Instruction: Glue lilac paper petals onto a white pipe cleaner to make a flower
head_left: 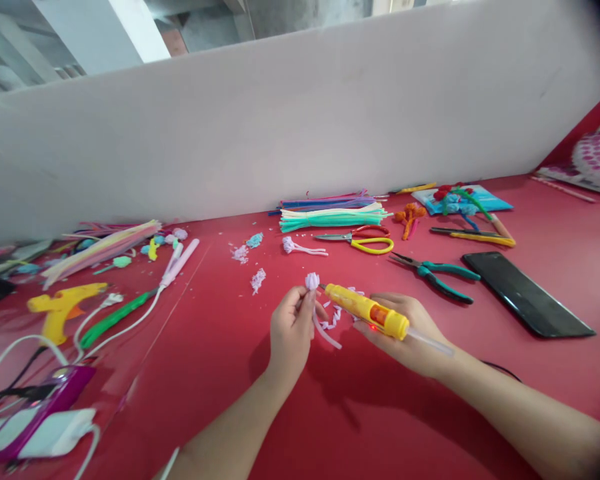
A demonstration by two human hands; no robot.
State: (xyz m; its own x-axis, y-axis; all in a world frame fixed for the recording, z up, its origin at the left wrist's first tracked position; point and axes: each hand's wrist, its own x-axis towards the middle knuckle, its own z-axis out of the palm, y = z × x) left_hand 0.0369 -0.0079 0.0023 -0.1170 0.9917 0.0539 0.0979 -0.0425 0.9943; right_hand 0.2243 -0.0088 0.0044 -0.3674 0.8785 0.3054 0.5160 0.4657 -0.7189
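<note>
Between the thumb and fingers of my left hand (294,320) is a small pale lilac pipe-cleaner flower (312,281), its stem (326,335) hanging below. My right hand (405,327) is wrapped around a yellow hot glue gun (365,309), with a red light glowing on its side and a clear glue stick (430,343) poking out the back. The nozzle points left, close beside the flower head; whether it touches I cannot tell. Short lilac clippings (334,318) lie on the red table between my hands. Another lilac flower (300,247) rests farther back.
Scissors (365,240), pliers (437,273) and a black phone (527,293) lie to the right. Bundles of pipe cleaners (335,217) line the white partition (280,127). At left are a second yellow glue gun (65,307), a pink-handled tool (179,263), cables and a purple power strip (63,403).
</note>
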